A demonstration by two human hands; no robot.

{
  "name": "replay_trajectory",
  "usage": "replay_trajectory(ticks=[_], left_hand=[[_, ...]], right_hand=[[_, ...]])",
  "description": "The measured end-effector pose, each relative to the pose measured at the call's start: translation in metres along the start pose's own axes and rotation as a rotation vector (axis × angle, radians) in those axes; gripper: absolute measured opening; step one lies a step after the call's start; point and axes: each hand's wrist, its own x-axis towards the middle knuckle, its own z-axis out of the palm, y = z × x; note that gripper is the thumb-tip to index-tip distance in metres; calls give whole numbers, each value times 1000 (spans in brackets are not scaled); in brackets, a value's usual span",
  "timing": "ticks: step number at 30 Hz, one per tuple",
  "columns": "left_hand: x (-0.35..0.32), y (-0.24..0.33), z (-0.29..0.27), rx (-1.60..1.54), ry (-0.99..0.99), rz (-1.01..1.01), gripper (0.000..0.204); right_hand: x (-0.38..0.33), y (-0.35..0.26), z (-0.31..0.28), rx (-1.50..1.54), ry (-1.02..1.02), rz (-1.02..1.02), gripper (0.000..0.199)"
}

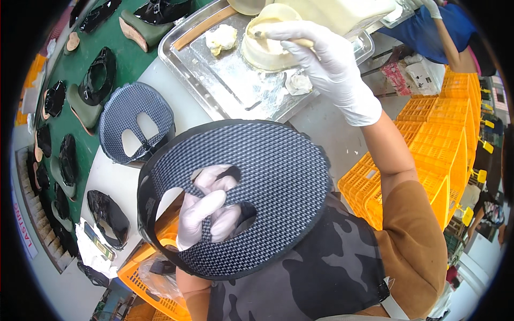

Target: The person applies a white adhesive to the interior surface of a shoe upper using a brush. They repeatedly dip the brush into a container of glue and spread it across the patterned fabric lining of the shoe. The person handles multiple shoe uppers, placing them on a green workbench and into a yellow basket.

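My left hand [206, 214] wears a white glove and is closed on a shoe upper [289, 182], its fingers passing through the cut-out openings. The upper's grey-and-black woven-look lining faces up, and a glossy black outer side shows at its left edge. In a white glove too, my right hand [334, 67] pinches a brush [301, 42] over a cream-coloured tub [262, 60]. The brush's tip lies at the tub's mouth, partly hidden by my fingers. A second upper [120, 115] with similar lining rests on the white tabletop to the left.
A metal tray [206, 88] holds the tub, a crumpled white wad [221, 39] and a wooden strip [204, 28]. Glossy black uppers [99, 75] and green shoe lasts [85, 109] stand on the green surface. Orange crates [423, 144] stack at right; a person in blue [428, 35] is beyond.
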Motion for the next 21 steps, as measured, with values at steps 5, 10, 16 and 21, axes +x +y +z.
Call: replay_trajectory(ticks=[5, 10, 16, 21], left_hand=[[18, 0, 7, 70, 54, -103, 38], [36, 7, 15, 117, 9, -232, 37], [53, 6, 17, 108, 8, -281, 36], [61, 3, 13, 98, -29, -306, 36]], right_hand=[[4, -1, -10, 257, -46, 122, 14], [3, -5, -22, 433, 223, 496, 17], [16, -26, -18, 481, 488, 440, 26], [15, -21, -20, 965, 148, 139, 26]])
